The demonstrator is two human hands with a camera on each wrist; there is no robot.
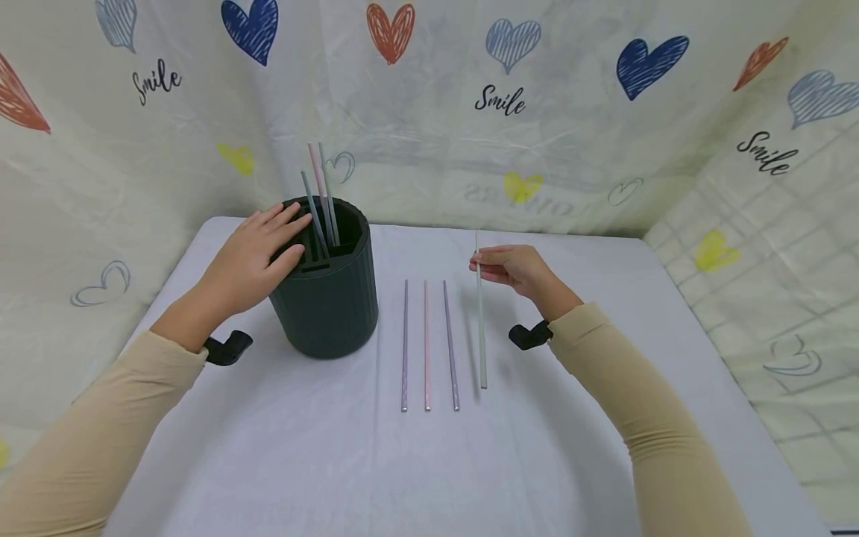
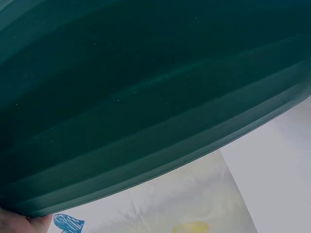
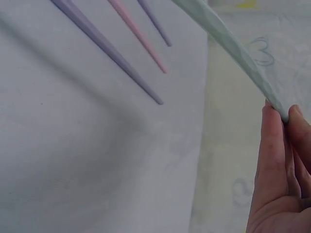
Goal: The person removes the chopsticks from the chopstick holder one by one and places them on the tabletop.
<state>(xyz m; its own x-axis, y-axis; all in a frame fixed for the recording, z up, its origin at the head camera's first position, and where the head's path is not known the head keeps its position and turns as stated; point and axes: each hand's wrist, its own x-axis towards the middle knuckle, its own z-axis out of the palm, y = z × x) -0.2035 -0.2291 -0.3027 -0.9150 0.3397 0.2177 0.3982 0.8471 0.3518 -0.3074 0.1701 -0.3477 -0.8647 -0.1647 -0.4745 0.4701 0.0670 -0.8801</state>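
Observation:
My right hand (image 1: 513, 267) pinches a pale green chopstick (image 1: 482, 335) near its thin end between thumb and fingers. The right wrist view shows that grip, with the green chopstick (image 3: 228, 46) slanting up to the left. My left hand (image 1: 258, 253) rests with extended fingers on the rim of a dark green utensil holder (image 1: 329, 313). Blue, pink and green chopsticks (image 1: 314, 212) stand in it. The ribbed wall of the holder (image 2: 160, 107) fills most of the left wrist view. On the table lie a purple chopstick (image 1: 405, 347), a pink chopstick (image 1: 426, 347) and another purple chopstick (image 1: 451, 347).
A white cloth covers the table (image 1: 322, 447). Behind it hangs a curtain (image 1: 429, 134) printed with hearts and lettering, which continues along both sides. Slots and dividers split the top of the holder. Dark camera mounts sit at both wrists.

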